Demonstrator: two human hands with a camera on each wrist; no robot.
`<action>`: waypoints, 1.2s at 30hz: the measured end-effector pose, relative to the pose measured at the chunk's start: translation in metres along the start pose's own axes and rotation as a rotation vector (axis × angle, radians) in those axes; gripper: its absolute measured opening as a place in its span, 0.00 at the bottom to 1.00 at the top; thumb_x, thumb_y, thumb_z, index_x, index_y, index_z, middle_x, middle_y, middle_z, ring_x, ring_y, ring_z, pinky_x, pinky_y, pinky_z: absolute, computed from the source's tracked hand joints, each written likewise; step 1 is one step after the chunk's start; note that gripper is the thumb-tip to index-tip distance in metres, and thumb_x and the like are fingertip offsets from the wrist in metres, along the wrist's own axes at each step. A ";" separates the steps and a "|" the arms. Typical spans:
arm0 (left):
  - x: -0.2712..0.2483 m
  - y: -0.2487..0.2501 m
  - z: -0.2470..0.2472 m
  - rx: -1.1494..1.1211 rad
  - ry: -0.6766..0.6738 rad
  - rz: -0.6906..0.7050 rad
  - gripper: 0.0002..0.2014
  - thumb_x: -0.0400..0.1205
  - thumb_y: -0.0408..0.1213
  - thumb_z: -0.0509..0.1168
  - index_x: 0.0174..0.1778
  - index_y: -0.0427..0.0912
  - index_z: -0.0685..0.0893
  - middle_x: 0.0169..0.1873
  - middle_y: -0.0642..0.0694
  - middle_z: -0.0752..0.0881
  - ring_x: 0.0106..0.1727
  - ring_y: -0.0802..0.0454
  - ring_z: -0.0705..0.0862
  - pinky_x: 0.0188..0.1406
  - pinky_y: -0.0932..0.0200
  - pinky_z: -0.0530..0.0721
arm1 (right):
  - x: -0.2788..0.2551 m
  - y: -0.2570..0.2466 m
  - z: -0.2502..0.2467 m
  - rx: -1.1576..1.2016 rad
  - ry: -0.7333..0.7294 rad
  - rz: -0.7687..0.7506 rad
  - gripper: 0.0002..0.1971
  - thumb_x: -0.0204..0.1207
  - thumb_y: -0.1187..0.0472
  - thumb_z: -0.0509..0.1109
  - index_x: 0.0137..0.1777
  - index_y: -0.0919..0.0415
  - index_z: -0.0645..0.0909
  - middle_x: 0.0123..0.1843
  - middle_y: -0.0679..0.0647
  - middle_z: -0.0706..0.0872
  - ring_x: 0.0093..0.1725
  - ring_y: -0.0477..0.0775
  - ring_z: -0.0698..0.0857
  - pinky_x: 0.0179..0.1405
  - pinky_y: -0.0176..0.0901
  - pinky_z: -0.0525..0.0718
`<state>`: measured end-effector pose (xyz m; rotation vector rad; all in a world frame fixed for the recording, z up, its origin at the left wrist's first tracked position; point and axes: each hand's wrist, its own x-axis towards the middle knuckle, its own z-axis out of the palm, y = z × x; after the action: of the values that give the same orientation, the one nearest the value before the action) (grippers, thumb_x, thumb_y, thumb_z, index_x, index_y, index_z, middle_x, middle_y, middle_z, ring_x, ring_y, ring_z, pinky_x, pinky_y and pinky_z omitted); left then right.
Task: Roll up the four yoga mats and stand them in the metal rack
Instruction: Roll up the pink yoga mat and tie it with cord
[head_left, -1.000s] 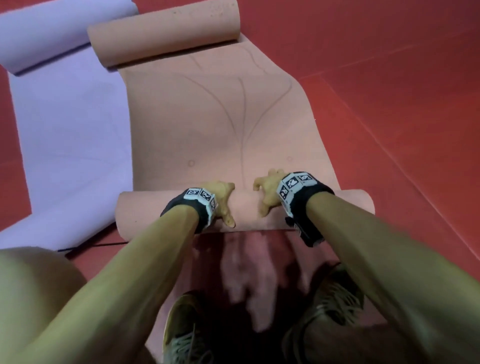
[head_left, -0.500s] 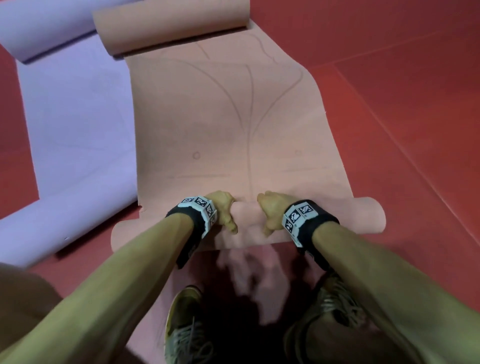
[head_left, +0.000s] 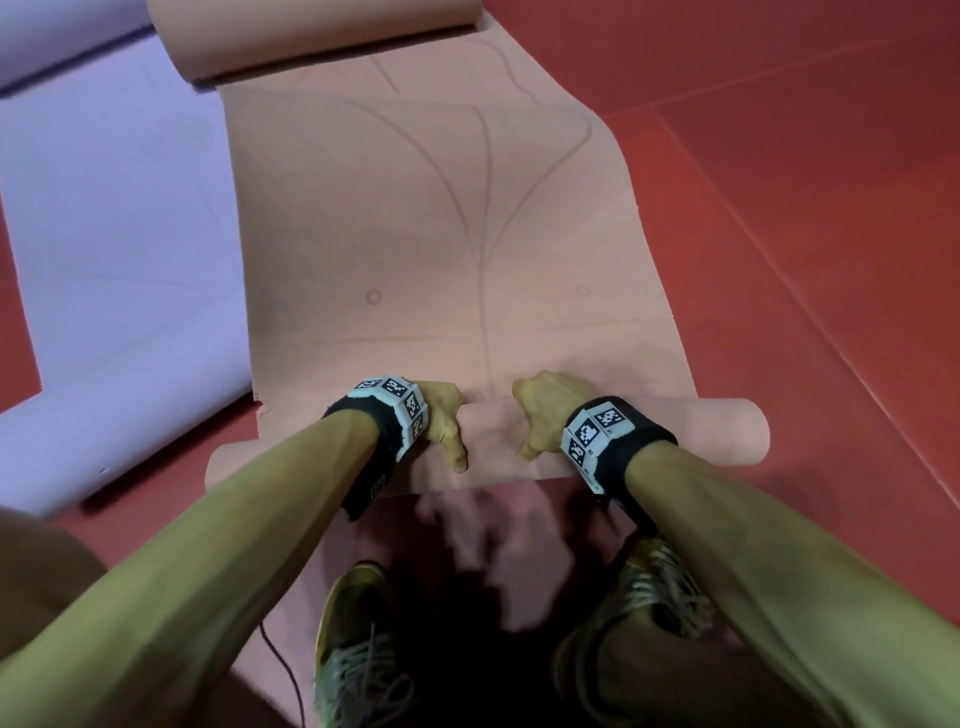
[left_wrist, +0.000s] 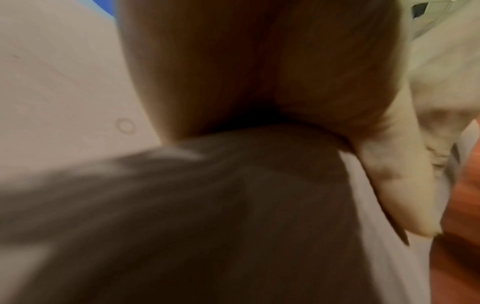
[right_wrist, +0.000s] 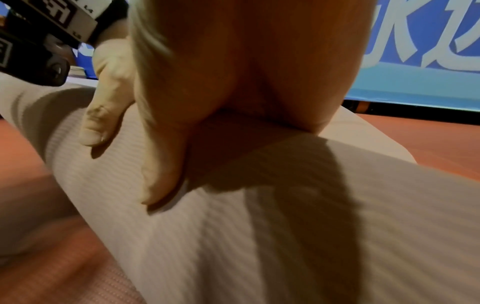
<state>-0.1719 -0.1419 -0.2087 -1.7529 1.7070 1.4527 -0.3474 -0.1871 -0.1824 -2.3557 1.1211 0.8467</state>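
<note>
A peach yoga mat (head_left: 441, 234) lies on the red floor, its far end curled into a roll (head_left: 311, 36). Its near end is wound into a second roll (head_left: 717, 431) lying across in front of my feet. My left hand (head_left: 441, 421) and right hand (head_left: 540, 415) sit side by side on the middle of this roll. Their fingers curl over its far side and the thumbs point back at me. In the right wrist view my palm (right_wrist: 246, 61) presses on the ribbed roll (right_wrist: 259, 236). The left wrist view is blurred. No rack is in view.
A lavender mat (head_left: 114, 234) lies beside the peach one on the left, its near end (head_left: 104, 447) curled up. My shoes (head_left: 358, 649) stand just behind the roll. Red floor (head_left: 805, 208) stretches to the right. A blue banner (right_wrist: 428, 61) stands far off.
The near roll has turned away from me and grown thicker, taking up more of the flat mat. Both hands have gone forward with it.
</note>
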 end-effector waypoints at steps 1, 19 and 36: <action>0.002 0.001 0.001 0.001 -0.004 -0.002 0.41 0.56 0.44 0.84 0.66 0.61 0.78 0.44 0.50 0.91 0.50 0.45 0.88 0.58 0.46 0.86 | -0.001 0.001 0.001 -0.004 -0.010 0.009 0.29 0.65 0.46 0.84 0.59 0.61 0.80 0.55 0.57 0.86 0.44 0.59 0.81 0.37 0.46 0.76; 0.011 -0.008 0.049 0.110 0.041 -0.030 0.36 0.55 0.46 0.86 0.58 0.47 0.80 0.48 0.52 0.85 0.49 0.51 0.86 0.46 0.63 0.80 | 0.023 -0.007 0.034 0.097 -0.286 0.034 0.20 0.49 0.54 0.83 0.41 0.56 0.82 0.43 0.53 0.87 0.41 0.57 0.87 0.42 0.45 0.89; 0.028 -0.011 0.053 0.108 0.013 -0.141 0.30 0.56 0.53 0.83 0.49 0.44 0.86 0.46 0.47 0.87 0.48 0.46 0.86 0.49 0.55 0.87 | 0.025 0.003 0.062 0.133 -0.058 -0.022 0.17 0.65 0.54 0.77 0.54 0.58 0.85 0.53 0.58 0.89 0.54 0.61 0.88 0.47 0.43 0.83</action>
<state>-0.1919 -0.1145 -0.2592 -1.7889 1.6009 1.2688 -0.3591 -0.1672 -0.2451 -2.2167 1.0908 0.8019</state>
